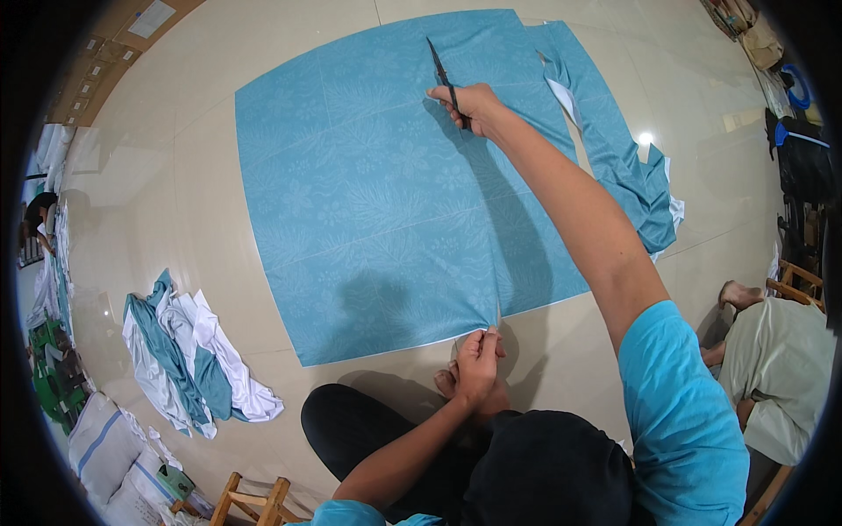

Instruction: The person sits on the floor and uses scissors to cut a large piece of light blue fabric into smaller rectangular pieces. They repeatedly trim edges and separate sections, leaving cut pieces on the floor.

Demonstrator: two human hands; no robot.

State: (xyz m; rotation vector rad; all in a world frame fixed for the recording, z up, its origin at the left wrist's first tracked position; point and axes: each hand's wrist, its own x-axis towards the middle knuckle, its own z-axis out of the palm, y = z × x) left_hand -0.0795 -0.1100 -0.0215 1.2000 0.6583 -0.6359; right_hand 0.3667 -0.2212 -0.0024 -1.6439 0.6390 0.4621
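Note:
A large teal fabric [351, 193] with a pale leaf pattern lies spread on the tiled floor. My right hand [465, 110] grips black scissors [438, 66] over the upper part of the fabric, blades pointing away from me. My left hand [478, 359] pinches the fabric's near edge beside a short vertical crease or slit; I cannot tell which. A long teal strip [636, 188] with white underside showing lies along the fabric's right side, partly separated from it. My bare foot is partly hidden behind my left hand.
A crumpled teal-and-white fabric pile [193, 359] lies left. Cardboard boxes [114, 44] are upper left, sacks [114, 456] and a wooden stool [250, 500] lower left. At right are another person's bare foot [737, 294] and pale-clothed leg [772, 368], and black bags [798, 175].

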